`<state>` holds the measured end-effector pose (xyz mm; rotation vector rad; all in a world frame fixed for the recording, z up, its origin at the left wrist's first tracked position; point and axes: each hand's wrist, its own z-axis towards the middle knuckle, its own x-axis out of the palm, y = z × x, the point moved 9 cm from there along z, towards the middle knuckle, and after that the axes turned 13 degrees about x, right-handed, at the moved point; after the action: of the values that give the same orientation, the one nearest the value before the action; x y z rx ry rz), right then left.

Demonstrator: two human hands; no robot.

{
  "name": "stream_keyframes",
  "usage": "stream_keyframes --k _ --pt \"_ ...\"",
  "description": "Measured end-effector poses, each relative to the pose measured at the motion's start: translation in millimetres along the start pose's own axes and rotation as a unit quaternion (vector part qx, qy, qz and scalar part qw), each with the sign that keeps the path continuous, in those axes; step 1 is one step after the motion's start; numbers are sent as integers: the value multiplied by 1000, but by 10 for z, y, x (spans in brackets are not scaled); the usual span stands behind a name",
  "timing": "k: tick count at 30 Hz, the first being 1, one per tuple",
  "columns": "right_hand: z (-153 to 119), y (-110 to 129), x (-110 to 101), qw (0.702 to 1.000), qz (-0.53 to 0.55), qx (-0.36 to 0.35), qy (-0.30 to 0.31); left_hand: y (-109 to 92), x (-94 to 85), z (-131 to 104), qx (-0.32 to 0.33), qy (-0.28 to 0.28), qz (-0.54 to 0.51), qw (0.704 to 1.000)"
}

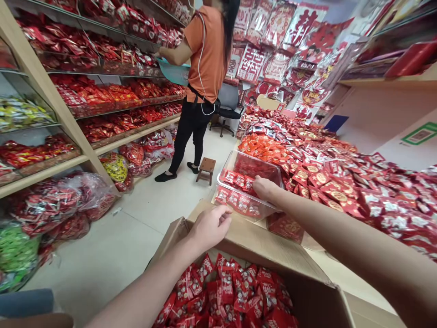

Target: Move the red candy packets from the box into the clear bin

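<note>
My right hand [264,187] reaches into a clear plastic bin [278,175], its fingers closed at the end of a row of red packets [239,179]. The fingertips are mostly hidden, but they seem to pinch a packet there. Over the near flap of a cardboard box [259,241] hangs my left hand [212,226], with fingers curled in; whether anything is inside them is hidden. Below it, the box holds many loose small red packets [235,287]. More packets show through the bin's front wall.
Heaps of red packets [327,177] cover the table to the right. At the left shelves, a person in an orange shirt [208,54] holds a turquoise basket [174,72]. A small wooden stool [206,167] and filled plastic bags [51,200] stand on the floor.
</note>
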<state>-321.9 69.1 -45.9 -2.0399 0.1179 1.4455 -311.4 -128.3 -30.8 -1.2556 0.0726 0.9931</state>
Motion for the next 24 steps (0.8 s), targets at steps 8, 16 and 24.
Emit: stream_keyframes --k 8,16,24 --pt "188 -14 164 999 -20 -15 40 30 29 12 3 15 -5 1000" --pt "214 182 -112 996 12 -80 -26 -12 7 6 13 8 17 1000" --pt "387 156 83 999 6 -30 21 -31 9 0 17 15 29 999"
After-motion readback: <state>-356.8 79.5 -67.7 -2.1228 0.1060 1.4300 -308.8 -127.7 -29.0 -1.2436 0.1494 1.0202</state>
